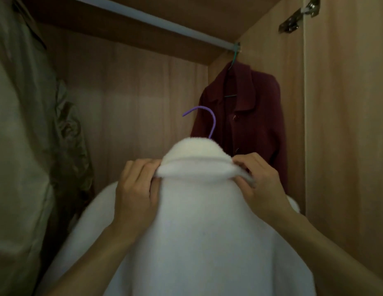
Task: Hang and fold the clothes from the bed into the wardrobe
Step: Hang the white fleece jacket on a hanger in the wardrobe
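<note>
So the hanging step is what's in hand here, not the folding. A fluffy white coat (pixel 199 221) is held up right in front of the open wardrobe (pixel 143 86), already threaded on a purple hanger (pixel 204 120) whose hook pokes out above the collar. The collar is pinched at both ends: its left end is gripped by the left hand (pixel 137 189), fingers curled over the fold, and its right end is grasped the same way by the right hand (pixel 261 180).

The hook sits well below the rail (pixel 156 22), so nothing's hung yet. Looks like the collar is being tidied first. Next, the whole thing probably needs to be lifted and the hook caught over the rail, likely in the gap between the dark red jacket (pixel 246 116) on the right and the pale garments (pixel 21 124) on the left.
</note>
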Demonstrator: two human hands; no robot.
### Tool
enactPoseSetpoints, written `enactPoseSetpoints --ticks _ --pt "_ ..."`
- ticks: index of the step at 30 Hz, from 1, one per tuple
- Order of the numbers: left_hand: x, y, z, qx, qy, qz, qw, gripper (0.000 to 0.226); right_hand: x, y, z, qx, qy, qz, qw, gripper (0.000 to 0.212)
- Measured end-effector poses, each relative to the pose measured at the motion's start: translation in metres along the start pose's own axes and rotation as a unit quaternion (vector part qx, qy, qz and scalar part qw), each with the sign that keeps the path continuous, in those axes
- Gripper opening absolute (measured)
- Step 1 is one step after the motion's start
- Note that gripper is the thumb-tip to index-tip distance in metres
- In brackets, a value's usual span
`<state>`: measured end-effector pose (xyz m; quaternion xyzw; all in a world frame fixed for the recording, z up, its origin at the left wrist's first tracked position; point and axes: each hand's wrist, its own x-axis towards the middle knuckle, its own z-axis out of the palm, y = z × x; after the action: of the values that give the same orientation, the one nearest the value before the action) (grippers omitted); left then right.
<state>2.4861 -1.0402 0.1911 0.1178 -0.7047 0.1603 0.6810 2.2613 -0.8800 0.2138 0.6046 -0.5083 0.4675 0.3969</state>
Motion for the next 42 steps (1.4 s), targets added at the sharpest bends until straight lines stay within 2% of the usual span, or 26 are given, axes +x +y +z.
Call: enactPoseSetpoints --ticks 7,15,20,27,31,35,42 --pt "0.048 -0.023 0.053 0.035 0.052 0.041 0.997 0.023 0.042 0.032 0.02 -0.02 0.054 0.004 0.998 0.036" --pt "0.127 -0.042 0.097 0.077 0.098 0.079 0.989 0.025 0.116 0.069 0.018 -0.029 0.125 -0.069 0.989 0.031" --pt "0.173 -0.056 0.121 0.158 0.116 0.081 0.977 0.019 0.168 0.088 0.022 -0.027 0.117 -0.101 0.988 0.027" --pt "0.234 -0.077 0.156 0.112 0.157 0.065 0.979 0.022 0.229 0.104 0.031 -0.102 0.133 -0.121 0.978 0.033" --pt "0.269 -0.092 0.17 0.116 0.2 0.101 0.968 0.024 0.265 0.106 0.033 -0.128 0.161 -0.135 0.969 0.032" --pt "0.309 -0.113 0.177 0.136 0.223 0.125 0.957 0.019 0.309 0.104 0.037 -0.167 0.156 -0.153 0.962 0.026" --pt "0.371 -0.146 0.209 0.155 0.181 0.129 0.963 0.004 0.368 0.116 0.056 -0.229 0.138 -0.119 0.956 0.026"
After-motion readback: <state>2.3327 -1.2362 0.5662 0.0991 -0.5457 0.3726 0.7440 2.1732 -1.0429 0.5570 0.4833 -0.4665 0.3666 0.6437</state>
